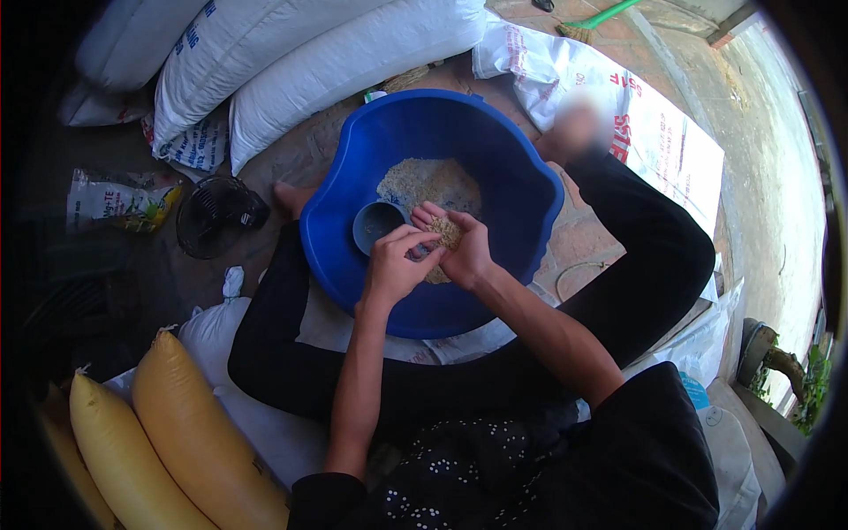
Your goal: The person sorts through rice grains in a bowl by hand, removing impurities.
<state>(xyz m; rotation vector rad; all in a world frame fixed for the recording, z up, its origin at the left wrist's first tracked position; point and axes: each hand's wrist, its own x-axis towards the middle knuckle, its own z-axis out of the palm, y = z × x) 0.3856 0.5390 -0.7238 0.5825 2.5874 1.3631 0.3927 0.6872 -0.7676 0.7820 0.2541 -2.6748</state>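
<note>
Above the blue tub (512, 212) — likely to catch spills — the unclenched right hand (468, 253) cradles grain (448, 233), left hand (397, 263) fingers parted.

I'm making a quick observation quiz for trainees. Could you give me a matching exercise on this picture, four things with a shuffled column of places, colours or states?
Column one
1. Right hand
2. Cup
3. Broom
4. Lower-left sacks

Column two
A. Yellow
B. Inside the blue basin, beside the left hand
C. Has a green handle
D. Palm up, with grain on it

Right pairs
1-D, 2-B, 3-C, 4-A
</note>
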